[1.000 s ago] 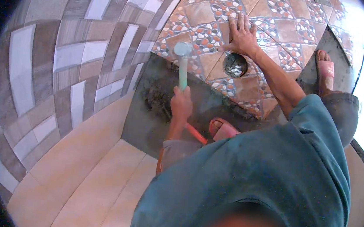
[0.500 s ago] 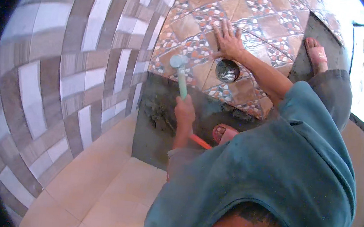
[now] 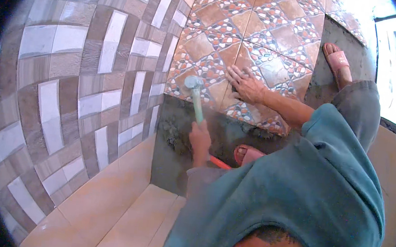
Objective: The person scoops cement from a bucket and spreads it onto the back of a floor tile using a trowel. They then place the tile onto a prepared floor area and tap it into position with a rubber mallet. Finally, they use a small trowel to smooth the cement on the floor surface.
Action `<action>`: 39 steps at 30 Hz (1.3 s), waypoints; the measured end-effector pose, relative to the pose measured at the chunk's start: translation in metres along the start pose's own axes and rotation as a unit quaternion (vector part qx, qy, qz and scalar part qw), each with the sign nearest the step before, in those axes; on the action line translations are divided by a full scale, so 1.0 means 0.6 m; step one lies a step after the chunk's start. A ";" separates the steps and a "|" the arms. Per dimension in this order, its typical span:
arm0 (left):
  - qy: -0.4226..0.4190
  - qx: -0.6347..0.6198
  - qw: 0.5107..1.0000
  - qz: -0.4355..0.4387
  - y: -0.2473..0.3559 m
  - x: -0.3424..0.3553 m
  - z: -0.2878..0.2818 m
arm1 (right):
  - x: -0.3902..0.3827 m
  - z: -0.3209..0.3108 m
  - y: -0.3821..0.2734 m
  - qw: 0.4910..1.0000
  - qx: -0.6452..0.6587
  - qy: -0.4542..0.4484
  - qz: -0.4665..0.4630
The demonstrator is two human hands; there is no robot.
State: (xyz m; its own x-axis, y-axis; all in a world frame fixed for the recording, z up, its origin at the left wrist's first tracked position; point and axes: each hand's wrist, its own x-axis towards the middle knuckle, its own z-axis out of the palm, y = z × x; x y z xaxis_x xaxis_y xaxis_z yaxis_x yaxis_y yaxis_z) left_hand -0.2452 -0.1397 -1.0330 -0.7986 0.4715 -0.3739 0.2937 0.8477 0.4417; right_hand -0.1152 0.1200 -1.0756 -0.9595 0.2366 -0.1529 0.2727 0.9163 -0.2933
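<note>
At centre, your left grip point(image 3: 200, 140) wrapped fully around a pale-green-handled mallet point(image 3: 198, 104) with rounded whitish head; your right grip point(image 3: 249, 88) lay open, flat on glossy pebble-patterned brown tiles point(image 3: 274, 71).

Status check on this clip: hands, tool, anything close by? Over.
Left hand gripping mallet, its head at patterned tiles, contact unclear. Right hand palm-down on tiles. Close by: pink sandals on grey bed.

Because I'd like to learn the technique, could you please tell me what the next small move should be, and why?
Probably a light tap of the mallet on the patterned tile beneath its head: the left hand grips the mallet, whose head is near that tile's edge by the grey bed, and the right hand seems to rest on the tiling.
</note>
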 end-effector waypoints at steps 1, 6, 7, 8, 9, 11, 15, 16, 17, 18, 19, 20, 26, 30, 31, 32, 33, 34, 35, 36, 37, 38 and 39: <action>-0.011 0.029 0.999 -0.007 0.013 0.002 -0.011 | -0.004 0.003 0.003 1.000 -0.006 -0.004 0.004; 0.071 -0.184 0.980 0.008 -0.004 0.003 -0.016 | 0.011 -0.012 -0.011 0.998 -0.051 0.017 -0.021; 0.082 -0.220 0.972 0.025 -0.023 0.006 -0.012 | 0.009 -0.016 -0.024 0.999 -0.044 0.002 -0.018; 0.096 -0.125 0.987 0.033 -0.039 0.026 0.005 | 0.009 -0.020 -0.026 0.999 -0.041 -0.007 -0.013; 0.072 -0.085 0.994 0.008 -0.012 0.045 0.004 | 0.004 -0.020 -0.018 0.999 -0.042 -0.022 0.004; 0.003 -0.005 0.999 -0.040 0.057 0.062 -0.012 | -0.001 -0.008 -0.004 1.000 -0.029 -0.005 0.010; 0.044 -0.030 0.998 -0.025 0.035 0.053 -0.017 | 0.000 -0.009 -0.013 0.999 -0.029 -0.031 -0.002; 0.046 -0.044 0.998 -0.011 0.031 0.054 -0.007 | 0.004 -0.007 -0.008 0.999 -0.039 -0.017 -0.002; 0.031 -0.014 0.999 0.013 0.027 0.056 -0.007 | 0.007 -0.005 -0.010 0.999 -0.034 -0.015 -0.001; 0.016 0.016 0.999 0.038 0.023 0.060 -0.006 | 0.009 -0.003 -0.012 0.999 -0.028 -0.015 0.000; 0.000 0.047 0.997 0.062 0.017 0.061 -0.006 | 0.013 0.001 -0.015 1.000 -0.023 -0.014 0.002; -0.013 0.027 1.000 0.000 0.027 0.067 -0.004 | 0.028 0.000 -0.011 1.000 -0.003 -0.004 0.024; -0.033 0.054 0.998 -0.008 0.027 0.080 -0.003 | 0.213 -0.031 0.047 0.992 0.006 0.062 0.110; 0.008 0.061 0.998 0.030 -0.012 0.091 0.000 | 0.286 -0.026 0.079 0.994 -0.044 0.035 0.091; 0.005 0.027 1.000 -0.009 -0.003 0.090 -0.005 | 0.285 -0.021 0.083 0.994 -0.044 0.036 0.089; -0.004 -0.004 0.999 -0.054 0.002 0.079 -0.011 | 0.278 -0.008 0.087 0.993 -0.045 0.064 0.089; 0.020 -0.072 0.994 -0.084 -0.017 0.063 -0.007 | 0.277 0.000 0.083 0.991 -0.063 0.084 0.084; 0.045 -0.141 0.983 -0.112 -0.043 0.046 0.003 | 0.277 0.005 0.082 0.988 -0.083 0.106 0.079; 0.069 -0.209 0.965 -0.142 -0.049 0.039 0.002 | 0.276 0.005 0.078 0.984 -0.103 0.125 0.072; 0.073 -0.150 0.985 -0.044 -0.056 0.042 0.001 | 0.276 0.003 0.080 0.985 -0.101 0.118 0.072; 0.075 -0.090 0.992 0.055 -0.064 0.045 -0.001 | 0.275 0.001 0.086 0.986 -0.098 0.111 0.071; 0.064 -0.035 0.993 0.089 -0.065 0.044 0.000 | 0.266 -0.009 0.082 0.988 -0.094 0.101 0.069; 0.060 0.020 0.990 0.125 -0.065 0.046 -0.004 | 0.264 -0.025 0.076 0.992 -0.062 0.079 0.074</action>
State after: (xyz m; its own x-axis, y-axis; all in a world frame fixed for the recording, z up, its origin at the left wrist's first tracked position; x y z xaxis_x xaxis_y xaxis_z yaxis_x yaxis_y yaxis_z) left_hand -0.2801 -0.1600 -1.0585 -0.7542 0.6379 -0.1562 0.5090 0.7180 0.4748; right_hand -0.2556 0.2042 -1.0988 -0.9117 0.4095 -0.0328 0.4093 0.8984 -0.1590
